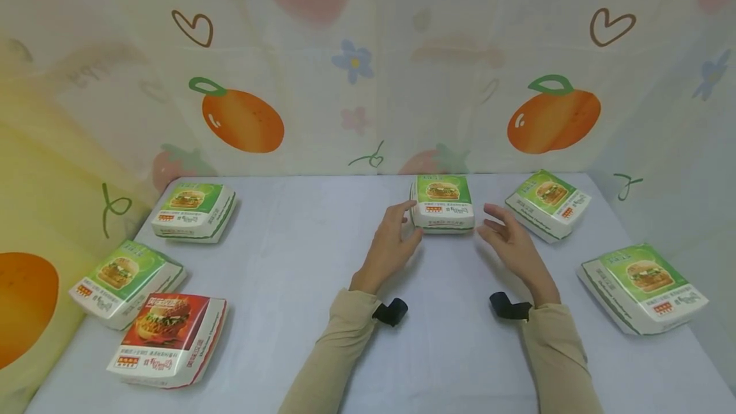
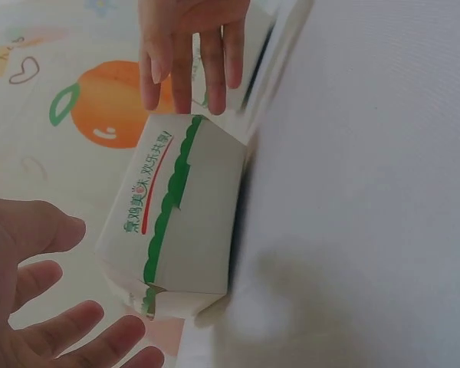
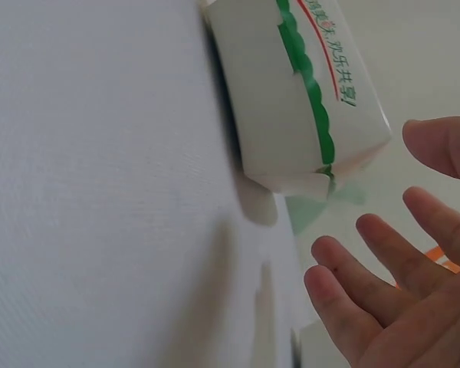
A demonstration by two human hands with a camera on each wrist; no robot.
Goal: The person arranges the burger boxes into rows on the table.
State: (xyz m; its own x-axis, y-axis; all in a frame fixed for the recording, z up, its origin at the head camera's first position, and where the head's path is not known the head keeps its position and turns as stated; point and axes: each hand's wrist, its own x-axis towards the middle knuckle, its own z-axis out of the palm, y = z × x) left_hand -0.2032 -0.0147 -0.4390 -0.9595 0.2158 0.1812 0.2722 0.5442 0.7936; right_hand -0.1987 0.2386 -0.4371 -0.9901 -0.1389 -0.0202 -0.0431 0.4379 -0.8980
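A green-and-white burger box (image 1: 444, 206) stands at the back of the white table, between the two hands. My left hand (image 1: 388, 245) is at its left side with fingers spread. In the left wrist view the left hand (image 2: 61, 299) appears apart from the box (image 2: 199, 222), though the head view does not settle whether a fingertip touches. To the right of the box, my right hand (image 1: 514, 248) has its fingers loosely extended. The right wrist view shows a gap between the right hand (image 3: 406, 276) and the box (image 3: 291, 92).
Two more green burger boxes, one at the back right (image 1: 549, 205) and one nearer (image 1: 643, 287), lie on the right. On the left are a back green box (image 1: 192, 211), another green box (image 1: 123, 280) and a red burger box (image 1: 169, 339) close against it. A printed curtain (image 1: 310, 101) hangs behind.
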